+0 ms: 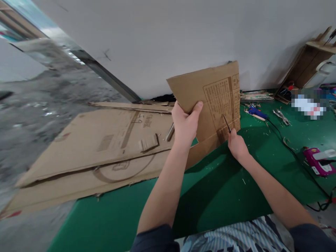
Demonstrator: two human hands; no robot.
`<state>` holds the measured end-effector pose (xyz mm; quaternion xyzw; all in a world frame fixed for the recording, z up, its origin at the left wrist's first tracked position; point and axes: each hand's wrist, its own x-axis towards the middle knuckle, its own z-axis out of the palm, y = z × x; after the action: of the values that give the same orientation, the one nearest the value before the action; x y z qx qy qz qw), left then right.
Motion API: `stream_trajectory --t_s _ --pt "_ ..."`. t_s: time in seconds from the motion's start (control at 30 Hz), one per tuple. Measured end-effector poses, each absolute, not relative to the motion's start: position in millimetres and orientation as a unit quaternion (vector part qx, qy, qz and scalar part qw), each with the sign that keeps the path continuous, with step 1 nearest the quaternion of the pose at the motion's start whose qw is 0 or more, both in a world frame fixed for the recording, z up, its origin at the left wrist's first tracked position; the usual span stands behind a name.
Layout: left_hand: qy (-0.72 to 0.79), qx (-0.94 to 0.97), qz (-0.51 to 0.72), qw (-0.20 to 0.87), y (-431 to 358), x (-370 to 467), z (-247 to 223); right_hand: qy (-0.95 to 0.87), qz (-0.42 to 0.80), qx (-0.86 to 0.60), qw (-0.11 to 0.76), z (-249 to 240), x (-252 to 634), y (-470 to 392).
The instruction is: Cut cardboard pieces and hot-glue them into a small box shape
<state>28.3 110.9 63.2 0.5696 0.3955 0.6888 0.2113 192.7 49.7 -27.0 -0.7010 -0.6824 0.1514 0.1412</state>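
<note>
My left hand [185,122] is closed on the left side of a brown cardboard piece [187,89], its thumb across the printed face. The piece stands tilted up above the green table. In my right hand [237,146] is a knife [226,123] with a thin dark blade. The blade lies against the printed side of the cardboard, near its lower right; whether it has gone through I cannot tell. Flattened cardboard [86,138] spreads out to the left, bearing a small cardboard scrap [149,142]. A grey, narrow tool [170,133] lies partly hidden behind my left wrist.
The green table [210,203] meets a white wall [157,42]. At right are a blue-handled corded tool [257,112], a shiny metal tool [281,117], a magenta device [320,162] and a wooden box [301,66]. Thin wooden strips [256,96] lie along the wall.
</note>
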Motion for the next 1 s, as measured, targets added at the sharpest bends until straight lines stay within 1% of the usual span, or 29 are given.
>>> stream_trajectory --t_s 0.4,0.5,0.57,0.63,0.7,0.8,0.9,0.93,1.0 --pt "0.423 0.527 0.71 0.2 116.8 22.3 68.6 -0.692 0.141 -0.698 0.116 -25.2 190.2 49.6" --pt "0.416 0.509 0.725 0.206 116.1 16.4 72.7 -0.699 0.139 -0.691 0.12 -27.9 190.6 48.7" --pt "0.403 0.483 0.748 0.213 116.1 8.6 74.9 -0.706 0.142 -0.68 0.139 -30.2 193.2 47.6" --pt "0.379 0.456 0.776 0.215 118.0 -3.1 77.8 -0.705 0.157 -0.66 0.205 -31.4 198.0 46.7" --pt "0.36 0.439 0.794 0.216 122.8 -16.6 84.0 -0.681 0.179 -0.64 0.308 -30.0 204.5 46.6" --pt "0.364 0.453 0.78 0.232 133.9 -30.9 103.8 -0.613 0.212 -0.623 0.437 -22.1 215.7 49.8" --pt "0.389 0.564 0.675 0.274 142.0 -25.8 129.6 -0.533 0.253 -0.612 0.527 -8.4 228.7 56.9" --pt "0.398 0.605 0.633 0.272 142.7 -19.5 136.2 -0.502 0.265 -0.606 0.557 -2.9 233.8 59.5" --pt "0.425 0.659 0.585 0.206 140.8 -2.3 143.1 -0.447 0.281 -0.585 0.615 8.9 245.7 63.3"
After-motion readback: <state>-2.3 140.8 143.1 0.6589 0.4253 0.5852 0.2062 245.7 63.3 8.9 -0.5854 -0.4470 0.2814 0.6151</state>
